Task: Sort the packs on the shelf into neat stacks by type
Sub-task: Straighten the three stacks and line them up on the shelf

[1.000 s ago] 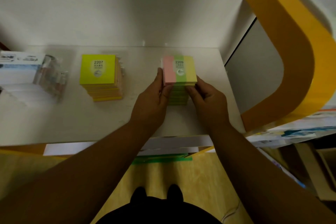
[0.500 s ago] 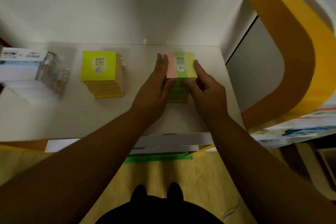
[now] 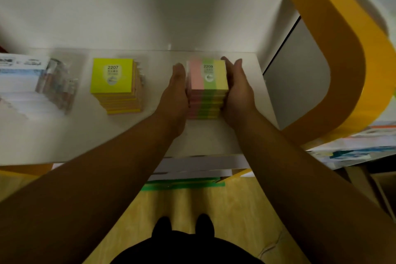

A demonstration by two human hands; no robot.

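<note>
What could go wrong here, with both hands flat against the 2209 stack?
1. The left hand and right hand press the 2209 stack only at its sides. Uneven pressure could skew it or pop a pack out.
2. The 2207 stack has packs jutting out on its right, not far from the left forearm. A bump might spill it.

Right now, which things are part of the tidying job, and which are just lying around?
For the job: striped stack, yellow stack, left hand, right hand, shelf.
Just lying about: loose papers, green tape on the floor.
</note>
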